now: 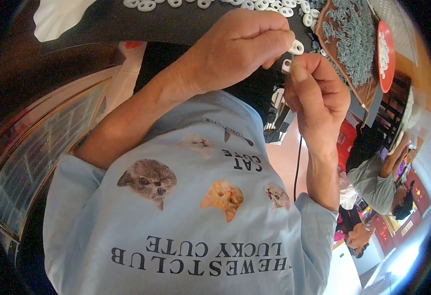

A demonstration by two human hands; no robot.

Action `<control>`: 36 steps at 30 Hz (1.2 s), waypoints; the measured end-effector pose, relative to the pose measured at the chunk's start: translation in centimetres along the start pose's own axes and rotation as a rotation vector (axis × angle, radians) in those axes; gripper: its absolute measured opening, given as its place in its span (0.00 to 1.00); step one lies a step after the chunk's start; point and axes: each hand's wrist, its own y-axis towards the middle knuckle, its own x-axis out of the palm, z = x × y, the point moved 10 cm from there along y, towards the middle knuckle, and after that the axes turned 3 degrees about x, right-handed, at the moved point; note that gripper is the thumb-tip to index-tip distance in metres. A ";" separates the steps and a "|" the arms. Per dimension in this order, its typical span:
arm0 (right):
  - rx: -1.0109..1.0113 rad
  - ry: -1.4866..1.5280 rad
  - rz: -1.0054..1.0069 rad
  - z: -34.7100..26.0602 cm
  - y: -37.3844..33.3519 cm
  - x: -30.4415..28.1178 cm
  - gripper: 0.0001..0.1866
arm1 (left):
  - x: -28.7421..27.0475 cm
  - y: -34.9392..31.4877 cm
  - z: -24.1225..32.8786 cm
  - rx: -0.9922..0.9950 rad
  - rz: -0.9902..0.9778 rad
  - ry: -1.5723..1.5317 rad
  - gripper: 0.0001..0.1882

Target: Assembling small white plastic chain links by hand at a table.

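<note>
Near the table edge, my left hand (245, 46) is closed, its thumb and index finger pinched at a small white oval plastic piece (297, 47) with a hole in it. Just below and to the right, my right hand (319, 93) is also closed. Between its thumb and index finger sits a second white plastic piece (286, 66), with a dark hole facing my left hand. The two pieces are close together; whether something thin joins them is too small to tell. My other fingers are curled into the palms.
Several loose white oval pieces (261, 4) lie along the dark table (176, 27). At the right is a heap of grey-blue small parts (350, 39) on a brown tray, beside a red plate (386, 81) holding white bits. Two people, one in a grey shirt (374, 182), are farther right.
</note>
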 end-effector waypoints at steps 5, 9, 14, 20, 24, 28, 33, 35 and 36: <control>0.019 0.022 -0.015 0.3 0.1 0.1 0.05 | 0.2 0.0 0.0 0.031 -0.019 -0.013 0.12; 0.015 0.077 -0.027 0.4 0.0 0.5 0.07 | 0.1 0.0 -0.1 0.015 -0.012 -0.030 0.13; 0.012 0.128 -0.025 0.6 0.0 1.3 0.09 | 0.1 -0.1 -0.2 0.003 -0.014 -0.024 0.13; 0.030 0.129 0.023 0.8 -0.1 1.2 0.11 | -0.2 0.0 0.4 0.069 0.001 0.079 0.12; 0.018 0.132 0.053 0.8 -0.2 0.8 0.11 | 0.0 0.0 0.5 0.081 -0.034 0.028 0.12; 0.011 0.173 0.039 1.1 -0.1 1.0 0.12 | 0.1 0.0 0.6 0.079 -0.037 0.029 0.13; -0.019 0.170 0.028 0.9 -0.1 1.1 0.12 | 0.0 0.0 0.6 0.080 -0.046 0.021 0.13; -0.028 0.084 0.045 0.7 -0.2 0.8 0.12 | 0.0 0.0 0.7 0.090 -0.045 0.021 0.13; -0.036 -0.003 0.062 0.5 -0.2 0.6 0.13 | 0.0 0.0 0.7 0.079 -0.044 0.011 0.13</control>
